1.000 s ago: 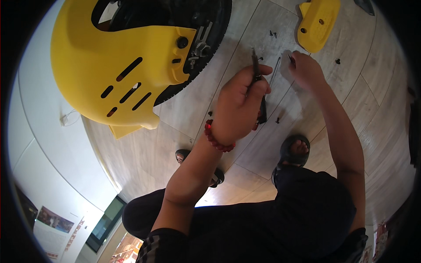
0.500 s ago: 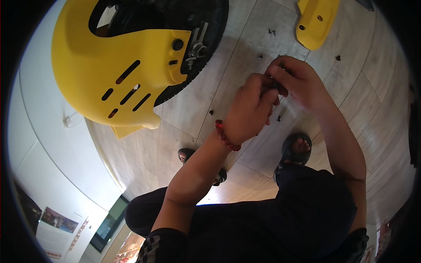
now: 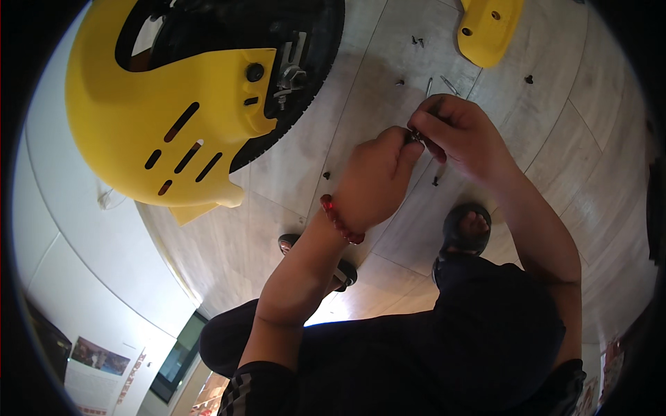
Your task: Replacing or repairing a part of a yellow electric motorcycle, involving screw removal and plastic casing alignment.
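Note:
My left hand (image 3: pixel 380 177), with a red bead bracelet (image 3: pixel 340 220) at the wrist, is closed in a pinch. Its thumb and forefinger hold a small dark metal piece (image 3: pixel 416 136), perhaps a screw; the fingers hide most of it. My right hand (image 3: pixel 463 132) meets it there, thumb and fingers closed at the same piece, with something dark showing above its thumb. Under and around the hands, dark screws (image 3: pixel 436 181) lie loose on the floor. Two thin silver metal pieces (image 3: pixel 451 85) lie just beyond my right hand.
At the left stands a yellow plastic cover (image 3: pixel 139 139) over a black-tyred wheel (image 3: pixel 326 69) with an axle nut (image 3: pixel 293 76). A yellow part with holes (image 3: pixel 491 35) lies far right. More screws (image 3: pixel 528 79) are scattered on the wood-look floor (image 3: pixel 388 270). My sandalled feet are below.
Both hands have shifted slightly left, and the left fingers have drawn in around the small piece. The silver pieces beyond my right hand now show. The view has moved a little.

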{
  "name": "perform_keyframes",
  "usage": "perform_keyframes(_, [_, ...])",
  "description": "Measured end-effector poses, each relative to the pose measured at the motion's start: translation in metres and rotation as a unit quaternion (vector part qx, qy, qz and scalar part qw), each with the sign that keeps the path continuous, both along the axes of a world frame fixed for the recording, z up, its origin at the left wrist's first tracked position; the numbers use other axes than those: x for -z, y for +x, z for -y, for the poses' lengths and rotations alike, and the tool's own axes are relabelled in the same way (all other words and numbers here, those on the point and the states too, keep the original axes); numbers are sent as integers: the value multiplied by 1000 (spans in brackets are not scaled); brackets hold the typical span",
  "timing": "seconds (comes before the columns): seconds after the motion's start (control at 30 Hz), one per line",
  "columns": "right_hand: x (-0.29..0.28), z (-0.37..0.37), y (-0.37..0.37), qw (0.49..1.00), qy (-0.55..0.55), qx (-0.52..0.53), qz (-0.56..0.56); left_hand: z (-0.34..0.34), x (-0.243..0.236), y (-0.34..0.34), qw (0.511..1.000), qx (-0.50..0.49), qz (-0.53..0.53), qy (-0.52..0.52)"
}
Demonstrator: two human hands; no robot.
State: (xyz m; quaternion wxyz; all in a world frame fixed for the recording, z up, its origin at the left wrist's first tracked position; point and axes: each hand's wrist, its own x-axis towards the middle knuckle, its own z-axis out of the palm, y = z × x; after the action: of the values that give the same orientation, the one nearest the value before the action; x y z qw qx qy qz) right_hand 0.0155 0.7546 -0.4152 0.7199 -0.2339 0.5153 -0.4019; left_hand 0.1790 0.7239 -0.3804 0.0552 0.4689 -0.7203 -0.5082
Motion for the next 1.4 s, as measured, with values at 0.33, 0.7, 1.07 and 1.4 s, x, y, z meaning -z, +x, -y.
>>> perform_keyframes(0.33, [2, 11, -109, 959, -31, 83, -271, -3, 1, 26, 936, -101, -158, 299])
perform_keyframes(0.7, [109, -20, -78, 769, -1, -160, -619, 12, 10, 0, 912, -164, -156, 341])
perform_keyframes(1.07, [111, 19, -25, 730, -70, -198, -651, 4, 10, -5, 967, -68, -117, 217])
perform_keyframes(1.4, [14, 24, -53, 988, -120, 2, 102, 12, 2, -10, 990, -25, -122, 65])
